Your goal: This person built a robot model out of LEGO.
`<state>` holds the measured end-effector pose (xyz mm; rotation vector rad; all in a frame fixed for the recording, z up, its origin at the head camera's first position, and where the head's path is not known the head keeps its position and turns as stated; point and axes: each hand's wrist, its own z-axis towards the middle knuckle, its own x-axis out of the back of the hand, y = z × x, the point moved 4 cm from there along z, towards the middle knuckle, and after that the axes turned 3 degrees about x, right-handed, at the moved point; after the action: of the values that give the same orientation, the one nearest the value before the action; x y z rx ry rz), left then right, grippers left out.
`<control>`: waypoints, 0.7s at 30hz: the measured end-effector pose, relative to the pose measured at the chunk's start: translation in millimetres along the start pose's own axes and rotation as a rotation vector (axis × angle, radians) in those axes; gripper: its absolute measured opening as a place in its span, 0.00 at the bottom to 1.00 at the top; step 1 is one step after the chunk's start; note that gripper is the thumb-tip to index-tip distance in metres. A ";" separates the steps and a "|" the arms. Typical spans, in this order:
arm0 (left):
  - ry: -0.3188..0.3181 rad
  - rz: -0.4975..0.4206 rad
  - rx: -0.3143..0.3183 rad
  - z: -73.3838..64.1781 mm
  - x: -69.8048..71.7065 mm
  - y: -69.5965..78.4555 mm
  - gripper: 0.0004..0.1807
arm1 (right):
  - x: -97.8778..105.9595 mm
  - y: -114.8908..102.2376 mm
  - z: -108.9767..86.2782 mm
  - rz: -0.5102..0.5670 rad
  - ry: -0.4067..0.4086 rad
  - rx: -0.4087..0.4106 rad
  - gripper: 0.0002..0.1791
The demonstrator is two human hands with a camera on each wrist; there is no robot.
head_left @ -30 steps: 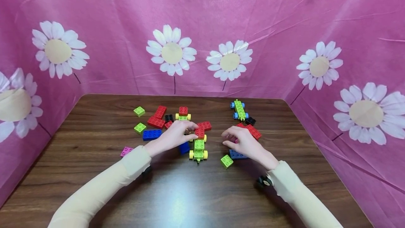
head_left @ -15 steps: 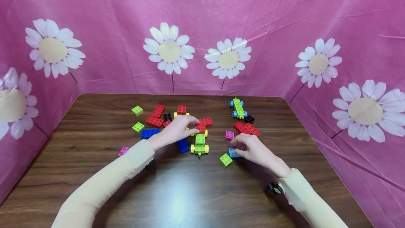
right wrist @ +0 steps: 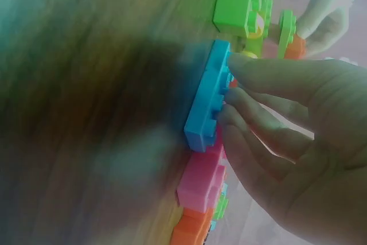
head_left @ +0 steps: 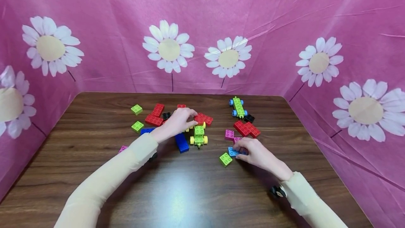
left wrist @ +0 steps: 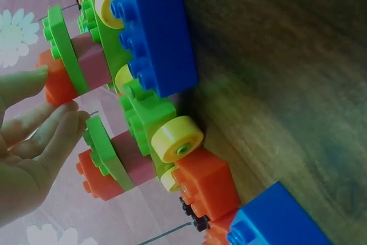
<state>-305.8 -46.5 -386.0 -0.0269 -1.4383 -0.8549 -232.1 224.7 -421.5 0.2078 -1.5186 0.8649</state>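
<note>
In the head view my left hand [head_left: 179,121] pinches a red toy brick between thumb and fingers. That red brick [left wrist: 57,77] tops a stack with a lime plate and a pink brick, standing on a lime wheeled base [head_left: 199,140] with yellow wheels. My right hand [head_left: 257,152] is at a light blue brick [head_left: 233,151], its thumb and curled fingertips on the studded side, as the right wrist view shows. Part of this brick is hidden under the fingers. A lime brick [head_left: 226,159] and a pink brick [head_left: 229,134] lie close by.
Blue bricks [head_left: 181,143], red bricks [head_left: 154,119] and lime bricks [head_left: 137,126] lie around my left hand. At the back right is a lime base with blue wheels [head_left: 238,107], near red bricks [head_left: 246,128]. A pink flowered cloth [head_left: 202,20] surrounds the brown table [head_left: 177,192].
My left hand has moved the yellow-wheeled car away from me across the table. My right hand has come down from above the pink bricks to the light blue brick.
</note>
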 end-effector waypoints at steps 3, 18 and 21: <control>-0.005 0.033 0.003 3.6 1.3 0.0 0.18 | -0.7 -2.2 0.3 -0.005 -0.015 0.000 0.12; 0.004 0.130 -0.058 8.7 9.2 1.6 0.15 | 4.9 3.8 -4.6 -0.130 -0.005 -0.040 0.12; 0.044 0.163 -0.077 9.6 11.2 -0.7 0.15 | 5.5 3.7 -5.8 -0.133 -0.009 -0.030 0.13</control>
<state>-315.4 -47.8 -374.9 -0.1800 -1.3418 -0.7713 -230.8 232.9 -418.5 0.2872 -1.5074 0.7363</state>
